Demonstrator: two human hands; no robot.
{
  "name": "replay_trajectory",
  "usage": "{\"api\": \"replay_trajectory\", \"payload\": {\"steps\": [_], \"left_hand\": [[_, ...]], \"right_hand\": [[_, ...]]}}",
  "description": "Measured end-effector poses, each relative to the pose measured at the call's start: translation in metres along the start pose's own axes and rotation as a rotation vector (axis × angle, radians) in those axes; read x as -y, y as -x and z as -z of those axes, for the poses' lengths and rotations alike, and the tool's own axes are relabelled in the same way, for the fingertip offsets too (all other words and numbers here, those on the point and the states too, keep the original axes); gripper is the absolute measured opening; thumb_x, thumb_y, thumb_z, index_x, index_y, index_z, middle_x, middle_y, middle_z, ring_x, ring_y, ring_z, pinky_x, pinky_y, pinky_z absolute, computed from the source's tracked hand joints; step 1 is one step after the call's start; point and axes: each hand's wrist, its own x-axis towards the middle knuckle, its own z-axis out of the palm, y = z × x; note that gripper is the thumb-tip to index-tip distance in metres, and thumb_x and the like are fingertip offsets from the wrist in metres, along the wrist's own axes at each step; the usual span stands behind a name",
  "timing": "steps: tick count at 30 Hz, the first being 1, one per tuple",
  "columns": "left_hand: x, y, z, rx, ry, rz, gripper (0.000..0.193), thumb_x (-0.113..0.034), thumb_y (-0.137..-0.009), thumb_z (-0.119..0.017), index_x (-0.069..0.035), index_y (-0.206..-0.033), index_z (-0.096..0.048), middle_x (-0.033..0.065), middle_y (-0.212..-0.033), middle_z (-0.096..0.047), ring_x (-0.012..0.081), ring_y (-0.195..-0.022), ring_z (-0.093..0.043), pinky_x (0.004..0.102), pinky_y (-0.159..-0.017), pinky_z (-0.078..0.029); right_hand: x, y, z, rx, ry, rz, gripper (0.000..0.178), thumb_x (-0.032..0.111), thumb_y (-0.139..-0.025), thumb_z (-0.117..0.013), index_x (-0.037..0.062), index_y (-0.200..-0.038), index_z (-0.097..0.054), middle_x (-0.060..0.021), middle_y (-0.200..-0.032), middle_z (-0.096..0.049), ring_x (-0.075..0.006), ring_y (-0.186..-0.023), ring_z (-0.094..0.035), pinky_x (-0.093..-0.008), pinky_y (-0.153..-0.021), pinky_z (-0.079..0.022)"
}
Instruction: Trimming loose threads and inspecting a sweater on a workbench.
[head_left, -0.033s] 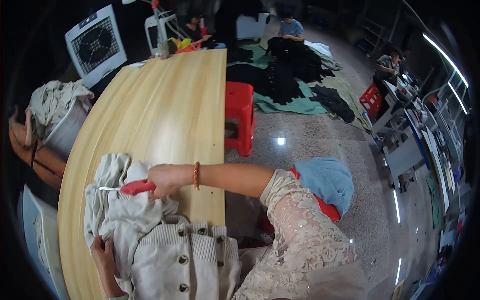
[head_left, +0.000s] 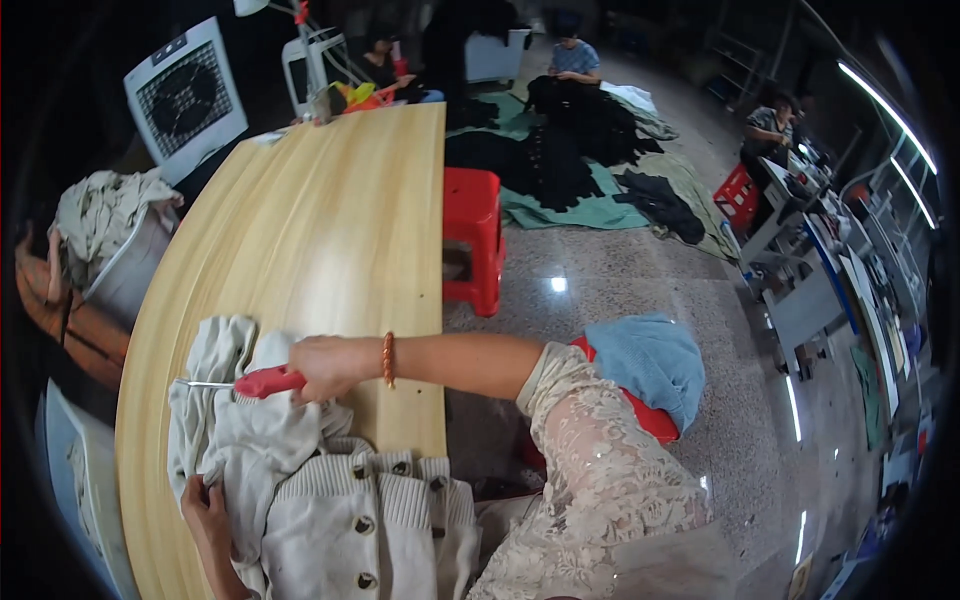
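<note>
A cream knit cardigan (head_left: 320,520) with ribbed edges and dark buttons lies bunched at the near end of the wooden table. Above its sleeve part, my right hand (head_left: 330,366) is closed around a red-handled tool (head_left: 268,381) with a thin metal shaft. The shaft points left across the folds, its tip near their left edge; the tip's exact shape is too small to tell. At the cardigan's left side, my left hand (head_left: 207,508) is closed, its thumb and fingers pinching the knit fabric.
The wooden table (head_left: 330,210) stretches ahead. Left of it stand a bin with pale garments (head_left: 115,220) and a cooler fan (head_left: 185,95). To the right are a red stool (head_left: 474,240) and a blue cloth (head_left: 650,365) on a red seat. Several people sit farther off, near dark garments (head_left: 570,150).
More of the tool's metal shaft shows now, its tip reaching farther left over the cardigan. My left hand keeps its pinch, and the view has shifted slightly.
</note>
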Motion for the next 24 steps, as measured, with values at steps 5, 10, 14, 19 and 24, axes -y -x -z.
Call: {"api": "replay_trajectory", "payload": {"steps": [5,10,14,19,24], "left_hand": [[-0.089,0.022,0.012,0.031,0.15,-0.268,0.018,-0.007,-0.098,-0.051,0.001,-0.113,-0.056,0.0077,-0.087,-0.054,0.0155,-0.077,-0.05,0.0305,-0.07,-0.043],[-0.094,0.041,0.015,-0.125,0.375,-0.38,0.017,-0.008,-0.101,-0.048,0.001,-0.112,-0.055,0.0062,-0.101,-0.055,0.0158,-0.097,-0.054,0.0292,-0.089,-0.043],[-0.063,0.051,0.034,-0.306,0.266,-0.283,0.02,-0.011,-0.102,-0.051,0.002,-0.116,-0.055,0.0069,-0.107,-0.058,0.0162,-0.1,-0.054,0.0297,-0.093,-0.043],[0.03,0.027,0.101,-0.632,-0.049,-0.14,0.038,-0.03,-0.107,-0.048,0.0,-0.129,-0.054,0.0177,-0.119,-0.062,0.0245,-0.107,-0.06,0.0332,-0.093,-0.047],[0.136,0.005,0.216,-0.874,-0.255,-0.072,0.037,-0.029,-0.105,-0.051,-0.003,-0.131,-0.058,0.0153,-0.118,-0.067,0.0236,-0.106,-0.065,0.0333,-0.093,-0.049]], "right_hand": [[0.037,-0.014,0.0,-0.101,-0.279,0.321,0.039,0.028,-0.073,-0.079,-0.0025,-0.087,-0.059,-0.0146,-0.07,-0.063,-0.0261,-0.07,-0.063,-0.0393,-0.067,-0.05],[0.07,-0.018,-0.012,0.345,-0.563,0.329,0.042,0.025,-0.066,-0.09,0.0018,-0.085,-0.06,-0.004,-0.063,-0.062,-0.0155,-0.055,-0.058,-0.0311,-0.049,-0.046],[0.056,-0.013,-0.018,0.308,-0.284,0.35,0.044,0.035,-0.067,-0.087,-0.001,-0.078,-0.064,-0.0079,-0.063,-0.063,-0.0176,-0.059,-0.061,-0.0369,-0.054,-0.048],[0.012,-0.039,-0.034,-0.205,0.203,0.11,0.023,0.018,-0.067,-0.07,0.0014,-0.084,-0.069,-0.0195,-0.08,-0.07,-0.0371,-0.079,-0.069,-0.0458,-0.074,-0.055],[0.027,-0.086,-0.007,-0.442,0.062,0.11,0.027,0.024,-0.071,-0.066,0.0062,-0.09,-0.072,-0.0228,-0.089,-0.071,-0.0366,-0.088,-0.07,-0.0462,-0.081,-0.056]]}}
